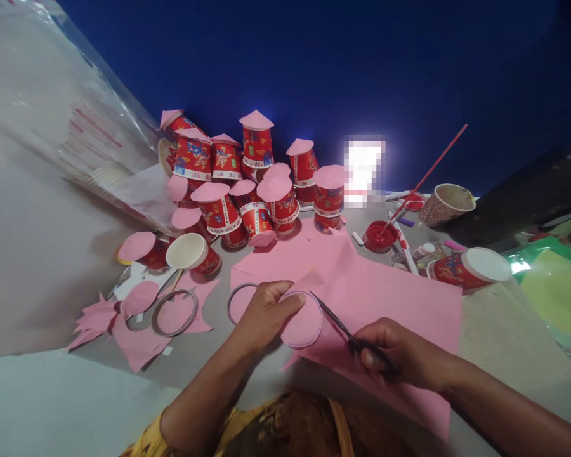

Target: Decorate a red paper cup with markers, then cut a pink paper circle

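My left hand (271,311) pinches a pink paper circle (302,322) with a dark drawn outline along its edge, thumb on top. In my right hand (390,352) are black-handled scissors (342,327), their blades pointing up and left to the circle's right edge. Under both hands lies a large pink paper sheet (400,292). Just left of my left hand, a ring (229,308) rests on pink paper, partly covered by the hand. Farther left, a grey tape roll (174,313) lies among pink paper scraps (140,339).
Several red paper cups (216,212) with pink paper tops stand stacked at the back. An open cup (190,252) leans at left. On the right are a pot of red paint (379,236) with a brush (428,174), a tipped cup (457,266) and a green packet (552,285).
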{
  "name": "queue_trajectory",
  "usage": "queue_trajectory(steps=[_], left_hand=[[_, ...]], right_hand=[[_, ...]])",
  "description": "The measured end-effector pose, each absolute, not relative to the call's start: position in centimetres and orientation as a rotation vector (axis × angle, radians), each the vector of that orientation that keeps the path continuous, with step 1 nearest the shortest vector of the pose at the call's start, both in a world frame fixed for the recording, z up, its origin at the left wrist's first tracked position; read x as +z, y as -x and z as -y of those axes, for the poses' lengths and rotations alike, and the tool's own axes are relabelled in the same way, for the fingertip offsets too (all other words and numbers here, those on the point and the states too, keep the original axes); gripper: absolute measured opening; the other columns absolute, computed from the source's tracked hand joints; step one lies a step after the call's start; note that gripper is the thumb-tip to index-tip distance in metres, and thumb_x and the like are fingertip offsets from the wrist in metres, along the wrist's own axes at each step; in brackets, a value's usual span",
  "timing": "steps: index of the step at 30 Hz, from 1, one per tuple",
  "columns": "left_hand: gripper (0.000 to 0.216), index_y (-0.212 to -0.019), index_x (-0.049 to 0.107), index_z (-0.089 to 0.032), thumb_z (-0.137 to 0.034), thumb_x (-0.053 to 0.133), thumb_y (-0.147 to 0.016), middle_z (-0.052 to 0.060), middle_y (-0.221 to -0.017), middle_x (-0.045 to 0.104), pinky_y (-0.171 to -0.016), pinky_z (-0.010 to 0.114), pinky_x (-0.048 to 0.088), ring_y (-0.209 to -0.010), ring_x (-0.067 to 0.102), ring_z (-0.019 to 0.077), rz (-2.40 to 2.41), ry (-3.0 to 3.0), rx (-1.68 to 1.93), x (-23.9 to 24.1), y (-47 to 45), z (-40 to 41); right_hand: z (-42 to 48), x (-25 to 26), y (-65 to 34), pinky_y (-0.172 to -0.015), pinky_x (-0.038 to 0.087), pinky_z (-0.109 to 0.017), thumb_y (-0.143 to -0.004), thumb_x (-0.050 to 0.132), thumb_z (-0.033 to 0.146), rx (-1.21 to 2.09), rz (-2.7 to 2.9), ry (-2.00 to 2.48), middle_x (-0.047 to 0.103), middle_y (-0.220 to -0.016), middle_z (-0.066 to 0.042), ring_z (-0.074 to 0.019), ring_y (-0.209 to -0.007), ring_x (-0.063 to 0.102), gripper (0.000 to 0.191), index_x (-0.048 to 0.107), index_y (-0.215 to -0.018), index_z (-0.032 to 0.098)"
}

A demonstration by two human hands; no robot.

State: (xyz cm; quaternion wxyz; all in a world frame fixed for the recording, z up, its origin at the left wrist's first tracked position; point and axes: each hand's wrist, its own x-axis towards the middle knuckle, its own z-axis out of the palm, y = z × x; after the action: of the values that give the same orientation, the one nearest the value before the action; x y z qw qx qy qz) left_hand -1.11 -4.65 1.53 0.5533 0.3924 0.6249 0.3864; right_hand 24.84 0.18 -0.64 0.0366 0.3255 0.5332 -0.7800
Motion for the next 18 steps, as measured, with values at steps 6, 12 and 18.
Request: queue_trajectory(steps=[6, 12, 18], left_hand=[[0.048, -0.061, 0.042, -0.022, -0.052, 0.075, -0.079, -0.007, -0.063, 0.029, -0.054, 0.025, 0.023, -0.059, 0.026, 0.0093, -1.473, -0.939, 0.982, 1.2, 1.0, 4.7], [0.049, -0.064, 0.045, -0.021, -0.056, 0.075, -0.080, -0.006, -0.065, 0.033, -0.055, 0.024, 0.027, -0.060, 0.031, 0.0100, -1.468, -0.900, 1.001, 0.4, 1.1, 4.8], [0.048, -0.062, 0.046, -0.020, -0.055, 0.075, -0.080, -0.005, -0.063, 0.034, -0.053, 0.024, 0.027, -0.059, 0.031, 0.0096, -1.466, -0.899, 1.016, 0.4, 1.0, 4.7]], right_hand=[[-0.2, -1.3, -25.1, -0.051, 0.026, -0.024, -0.078, 0.079, 0.061, -2.424, -1.579, -1.005, 0.053, -0.055, 0.004, -0.0068, -0.052, 0.038, 0.051, 0.059, -0.065, 0.017], [-0.2, -1.2, -25.2, -0.053, 0.025, -0.024, -0.082, 0.077, 0.059, -2.482, -1.547, -0.988, 0.048, -0.057, 0.005, -0.0066, -0.054, 0.037, 0.050, 0.056, -0.064, 0.017], [-0.2, -1.3, -25.3, -0.052, 0.026, -0.024, -0.084, 0.076, 0.055, -2.457, -1.586, -0.972, 0.047, -0.057, 0.005, -0.0067, -0.054, 0.036, 0.046, 0.056, -0.065, 0.017]])
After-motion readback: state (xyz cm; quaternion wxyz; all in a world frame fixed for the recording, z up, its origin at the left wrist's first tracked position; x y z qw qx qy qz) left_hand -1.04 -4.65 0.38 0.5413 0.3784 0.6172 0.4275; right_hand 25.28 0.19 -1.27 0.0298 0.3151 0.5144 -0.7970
